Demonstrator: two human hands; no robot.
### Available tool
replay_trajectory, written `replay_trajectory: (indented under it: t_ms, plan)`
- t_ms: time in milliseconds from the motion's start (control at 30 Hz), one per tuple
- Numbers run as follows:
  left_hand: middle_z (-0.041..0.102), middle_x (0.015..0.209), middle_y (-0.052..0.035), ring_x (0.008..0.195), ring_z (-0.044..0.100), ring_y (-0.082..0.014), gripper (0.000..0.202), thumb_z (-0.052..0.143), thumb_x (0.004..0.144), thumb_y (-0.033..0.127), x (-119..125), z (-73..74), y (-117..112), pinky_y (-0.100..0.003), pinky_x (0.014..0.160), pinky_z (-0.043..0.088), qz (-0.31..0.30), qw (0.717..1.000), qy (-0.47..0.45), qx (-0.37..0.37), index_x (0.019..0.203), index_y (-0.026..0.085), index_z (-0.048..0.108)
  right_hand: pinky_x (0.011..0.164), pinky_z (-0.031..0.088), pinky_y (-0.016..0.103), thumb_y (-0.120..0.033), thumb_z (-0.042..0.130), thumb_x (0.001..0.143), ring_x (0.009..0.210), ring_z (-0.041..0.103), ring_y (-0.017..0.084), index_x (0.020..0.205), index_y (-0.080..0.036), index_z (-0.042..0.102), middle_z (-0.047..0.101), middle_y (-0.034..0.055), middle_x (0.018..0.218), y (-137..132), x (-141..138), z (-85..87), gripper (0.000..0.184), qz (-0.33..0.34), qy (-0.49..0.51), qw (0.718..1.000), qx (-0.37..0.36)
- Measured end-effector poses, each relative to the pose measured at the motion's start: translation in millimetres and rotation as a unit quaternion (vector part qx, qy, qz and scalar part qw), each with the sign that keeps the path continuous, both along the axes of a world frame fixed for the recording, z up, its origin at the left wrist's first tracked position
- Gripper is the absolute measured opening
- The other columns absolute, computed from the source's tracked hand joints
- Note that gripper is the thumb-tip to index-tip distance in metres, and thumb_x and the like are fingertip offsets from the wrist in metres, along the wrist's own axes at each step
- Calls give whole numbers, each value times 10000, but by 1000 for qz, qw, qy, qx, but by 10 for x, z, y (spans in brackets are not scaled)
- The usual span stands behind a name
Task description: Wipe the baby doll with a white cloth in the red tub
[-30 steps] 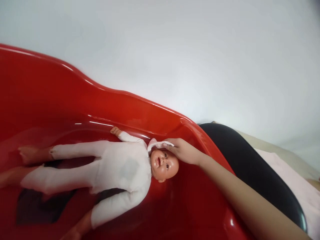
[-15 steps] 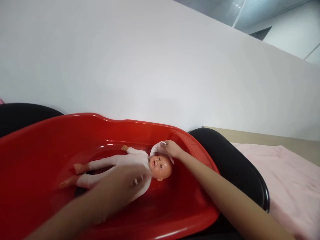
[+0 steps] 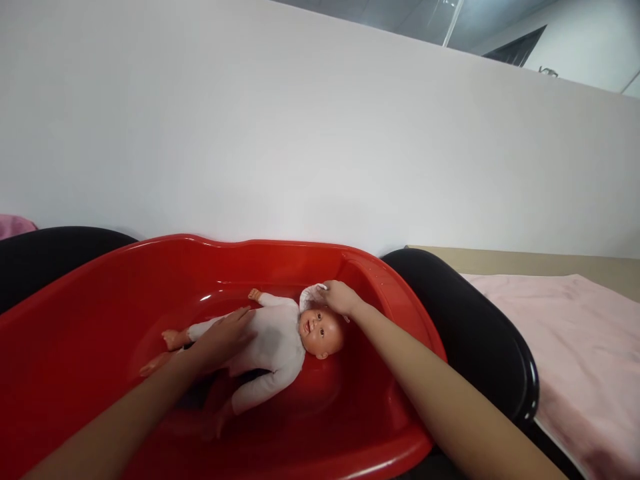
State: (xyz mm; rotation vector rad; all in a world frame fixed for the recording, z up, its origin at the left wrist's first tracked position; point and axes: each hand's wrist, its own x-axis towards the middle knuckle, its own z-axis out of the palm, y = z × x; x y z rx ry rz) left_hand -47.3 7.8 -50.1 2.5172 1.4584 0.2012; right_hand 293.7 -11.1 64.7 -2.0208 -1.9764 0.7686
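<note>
Red tub [image 3: 380, 427]: I see one doll [image 3: 280, 337] lying inside. Left hand [image 3: 225, 333] flat, fingers spread, on its hip; right hand [image 3: 340, 298] pinching white cloth [image 3: 310, 293] at its head.

The tub [image 3: 380, 280] across the lower frame is glossy plain red. The doll [image 3: 280, 337] at its centre wears an unpatterned white suit and has a peach-pink face and feet. A white cloth [image 3: 311, 295] lies at its head. Glossy black forms [image 3: 475, 333] flank the tub. At lower right lies a pale pink towel [image 3: 575, 347] on a beige tabletop [image 3: 525, 262]. The wall [image 3: 300, 133] above is plain white.
</note>
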Motion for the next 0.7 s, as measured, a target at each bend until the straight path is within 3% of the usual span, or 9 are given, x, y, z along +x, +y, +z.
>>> replay_trajectory:
  t_ms: [133, 233, 333, 433, 500, 600, 700]
  plan:
    - [487, 1720, -188, 1610, 409, -383, 697, 419, 1055, 524, -64, -46, 35, -481, 1322, 302, -11, 1000, 6, -26, 1615, 123, 531, 594, 418, 306, -534, 453, 1084, 649, 631, 185, 1063, -163, 732, 794, 147, 1019, -16, 28, 2, 465, 16, -2, 1000, -18]
    - [438, 1752, -175, 1602, 427, -377, 717, 391, 1067, 514, 2, -10, 45, -538, 1317, 312, -32, 999, 4, -39, 1686, 154, 440, 642, 436, 307, -547, 576, 1043, 703, 646, 198, 973, -138, 755, 793, 154, 954, 1, 30, -19, 452, 33, -9, 999, -38]
    - [375, 1797, -113, 1587, 438, -410, 814, 525, 1000, 584, 34, -22, 97, -565, 1306, 335, -76, 996, 22, -44, 1730, 254, 377, 712, 470, 295, -635, 604, 1020, 769, 654, 200, 935, -143, 780, 793, 120, 908, 34, 2, -54, 529, 69, 8, 996, -56]
    - [338, 1819, -68, 1585, 430, -445, 957, 706, 886, 621, 7, -109, 169, -616, 1280, 351, -103, 993, 38, -47, 1737, 391, 333, 778, 497, 288, -661, 547, 1038, 847, 660, 197, 1025, -174, 803, 804, 77, 967, 68, -19, -86, 551, 122, 79, 988, -57]
    - [322, 1824, -78, 1594, 412, -455, 1029, 765, 849, 602, -17, -171, 201, -648, 1268, 350, -109, 992, 39, -48, 1745, 409, 298, 797, 503, 304, -648, 572, 1025, 858, 659, 209, 1015, -176, 809, 801, 78, 948, 87, -5, -99, 528, 116, 86, 988, -62]
    - [300, 1833, -71, 1624, 358, -465, 1112, 827, 800, 582, -25, -208, 210, -661, 1281, 326, -109, 992, 48, -47, 1749, 429, 268, 793, 498, 338, -612, 691, 959, 823, 657, 238, 857, -152, 794, 773, 111, 834, 106, 51, -108, 483, 75, 38, 993, -79]
    - [282, 1839, -70, 1628, 350, -469, 1195, 866, 751, 561, 1, -178, 189, -668, 1271, 340, -103, 991, 66, -49, 1753, 457, 222, 806, 501, 344, -618, 712, 945, 834, 663, 239, 841, -153, 790, 779, 112, 859, 111, 77, -104, 483, 91, 64, 990, -89]
